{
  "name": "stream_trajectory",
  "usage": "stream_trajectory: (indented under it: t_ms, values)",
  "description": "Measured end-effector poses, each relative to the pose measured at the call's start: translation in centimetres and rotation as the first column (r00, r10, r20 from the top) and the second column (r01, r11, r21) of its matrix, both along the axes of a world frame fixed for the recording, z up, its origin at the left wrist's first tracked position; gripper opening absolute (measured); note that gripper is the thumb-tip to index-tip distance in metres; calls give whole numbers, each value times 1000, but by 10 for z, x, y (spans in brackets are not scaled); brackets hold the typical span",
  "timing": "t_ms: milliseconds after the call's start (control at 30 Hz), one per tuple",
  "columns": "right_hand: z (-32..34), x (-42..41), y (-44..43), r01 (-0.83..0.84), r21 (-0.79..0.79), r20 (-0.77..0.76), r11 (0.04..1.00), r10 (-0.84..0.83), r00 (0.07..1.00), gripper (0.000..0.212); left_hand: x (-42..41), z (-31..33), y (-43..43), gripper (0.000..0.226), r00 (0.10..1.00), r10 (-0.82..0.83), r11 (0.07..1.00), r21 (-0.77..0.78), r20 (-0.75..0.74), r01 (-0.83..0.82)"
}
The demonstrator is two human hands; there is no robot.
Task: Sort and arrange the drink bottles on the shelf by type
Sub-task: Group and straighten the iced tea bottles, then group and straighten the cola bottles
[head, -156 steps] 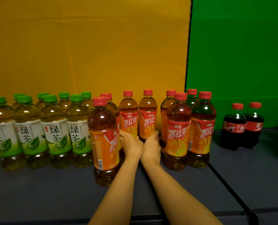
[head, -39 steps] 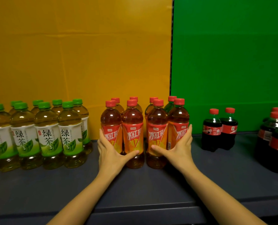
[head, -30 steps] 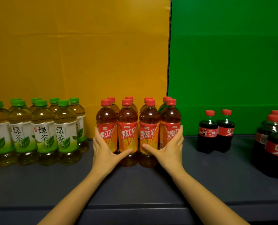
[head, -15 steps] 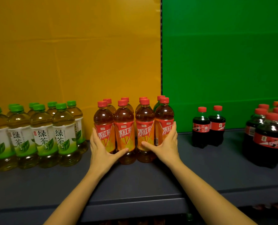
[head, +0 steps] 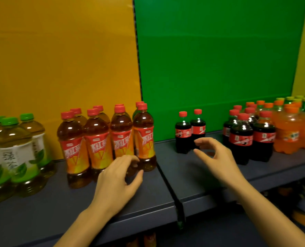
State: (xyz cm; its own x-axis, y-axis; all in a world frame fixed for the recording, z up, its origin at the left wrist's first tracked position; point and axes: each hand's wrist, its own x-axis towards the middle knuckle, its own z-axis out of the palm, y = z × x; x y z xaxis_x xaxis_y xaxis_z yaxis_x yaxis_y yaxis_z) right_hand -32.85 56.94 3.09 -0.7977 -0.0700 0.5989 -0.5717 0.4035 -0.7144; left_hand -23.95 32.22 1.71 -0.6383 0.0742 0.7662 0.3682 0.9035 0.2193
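We saw the iced tea bottles (head: 98,145), red-capped with orange and red labels, standing upright in two close rows on the dark shelf (head: 41,207). They stood before the yellow panel (head: 59,50), just left of the seam (head: 167,180) that split the shelf board. To their left, across a gap, stood the green tea bottles (head: 16,157) with green caps and pale labels, partly cut off by the frame edge. Our left hand (head: 116,182) hovered low in front of the two right-hand front bottles of iced tea, fingers loosely curled and thumb held out, gripping nothing. We could not tell whether its fingertips touched the bottle bases. Our right hand (head: 219,157) was over the shelf right of the seam, fingers loosely bent and thumb apart, holding nothing. It was just in front of the pair of small cola bottles (head: 183,132), which stood side by side before the green panel (head: 219,50). Well to the right of that pair a larger cluster of cola bottles (head: 242,138) stood together. Just beside it the orange soda bottles (head: 289,132) reached the right edge of the frame.
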Motion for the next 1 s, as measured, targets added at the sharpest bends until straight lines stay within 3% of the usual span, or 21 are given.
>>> stream_trajectory:
  t_ms: [267, 433, 600, 667, 833, 1000]
  values:
    - [7, -33, 108, 188, -43, -75, 981, -191, 979, 24, -64, 1, 106, 31, 947, -262, 962, 123, 186, 242]
    - [5, -66, 169, 360, -25, -104, 933, -360, 927, 46, -107, -2, 185, 67, 875, -236, 972, 90, 423, 218]
    - [-11, -92, 195, 241, 79, 68, 967, -246, 967, 78, -149, 0, 243, 103, 835, -273, 948, 280, 478, 150]
    - [-14, -99, 198, 168, 98, 83, 981, -177, 981, 81, -160, -1, 256, 100, 853, -275, 930, 349, 443, 119]
    - [-25, -113, 202, 67, 108, 146, 992, -82, 986, 81, -173, -8, 270, 68, 892, -264, 901, 425, 366, 92]
    - [-29, -112, 204, 9, 76, 167, 997, -21, 986, 71, -174, -10, 271, 64, 903, -263, 877, 474, 339, 78]
